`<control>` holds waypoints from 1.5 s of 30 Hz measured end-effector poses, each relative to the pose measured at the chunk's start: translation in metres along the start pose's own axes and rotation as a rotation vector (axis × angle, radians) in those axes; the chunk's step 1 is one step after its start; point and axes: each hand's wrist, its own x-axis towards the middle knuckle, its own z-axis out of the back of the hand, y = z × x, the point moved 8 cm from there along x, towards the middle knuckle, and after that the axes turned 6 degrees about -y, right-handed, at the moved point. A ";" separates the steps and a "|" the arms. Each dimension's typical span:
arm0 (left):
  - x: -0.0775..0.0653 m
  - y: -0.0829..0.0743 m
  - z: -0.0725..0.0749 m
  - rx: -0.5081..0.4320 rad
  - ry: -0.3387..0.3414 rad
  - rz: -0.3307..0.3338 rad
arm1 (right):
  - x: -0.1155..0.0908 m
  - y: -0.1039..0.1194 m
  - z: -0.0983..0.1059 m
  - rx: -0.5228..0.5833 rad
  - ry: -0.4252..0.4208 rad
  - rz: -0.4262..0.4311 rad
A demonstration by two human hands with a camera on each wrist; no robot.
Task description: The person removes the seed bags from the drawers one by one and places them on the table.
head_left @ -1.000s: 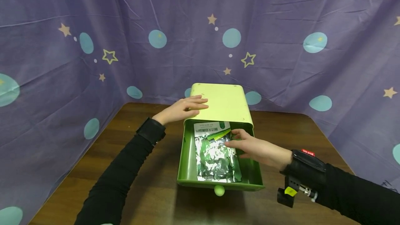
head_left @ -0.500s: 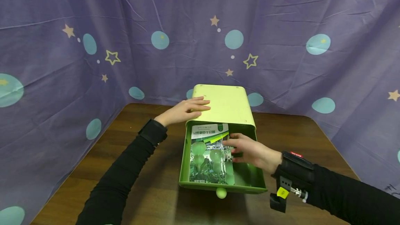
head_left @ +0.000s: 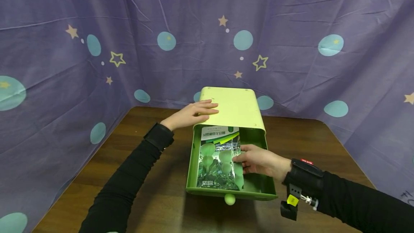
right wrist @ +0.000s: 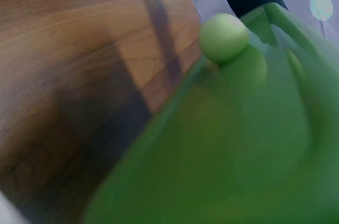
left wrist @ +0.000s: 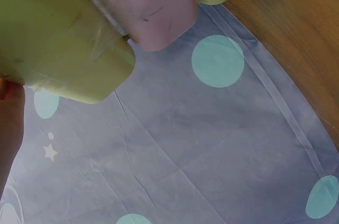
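Note:
A yellow-green drawer unit [head_left: 231, 107] stands on the table with its green drawer [head_left: 258, 184] pulled out toward me. My left hand [head_left: 191, 114] rests on the unit's top at the left edge, fingers spread and straight; part of it [left wrist: 10, 128] shows in the left wrist view. Inside the drawer, on its left, lies a shiny foil seed packet [head_left: 220, 161] printed with green gourds. My right hand [head_left: 258, 159] reaches into the drawer and pinches the packet's right edge, thumb on top, fingers partly hidden. The right wrist view shows the drawer's round knob [right wrist: 224, 38], but not the hand.
A brown wooden table [head_left: 155, 197] carries the unit. Behind and beside it hangs a purple curtain [head_left: 200, 67] with stars and blue dots. In the left wrist view, a pink section [left wrist: 153, 7] adjoins the yellow-green section.
The packet has shifted slightly and its glare has faded, so the gourds show. My right hand has moved lower along the packet's right edge. The left hand stays on the unit's top.

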 end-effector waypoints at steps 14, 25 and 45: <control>0.000 0.003 0.000 0.007 0.008 0.003 | -0.012 0.014 0.015 0.065 0.109 0.075; -0.001 0.003 0.002 0.000 0.005 0.014 | -0.035 0.012 0.022 0.115 0.189 0.034; -0.005 0.004 0.003 0.010 0.006 0.011 | -0.094 -0.017 0.055 -0.064 0.100 0.024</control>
